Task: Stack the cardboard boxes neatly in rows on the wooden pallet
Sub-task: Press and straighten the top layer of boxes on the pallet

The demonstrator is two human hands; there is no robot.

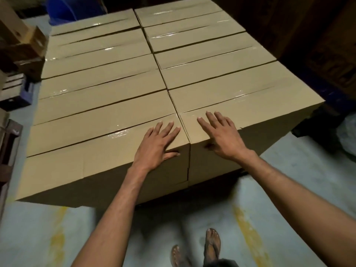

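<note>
Left hand [159, 146] and right hand [219, 136] lie flat, fingers spread, gripping nothing. Each presses the near top edge of one cardboard box: left box [107, 147], right box [269, 110]. The seam [184, 130] between these boxes runs straight away between the hands. Each box's long axis lies crosswise, outward from its hand. More boxes [100, 60] fill two columns beyond the fingertips, so a forward push probably finds little slack. The wooden pallet is hidden beneath. Open floor [289, 170] lies beside the right forearm.
</note>
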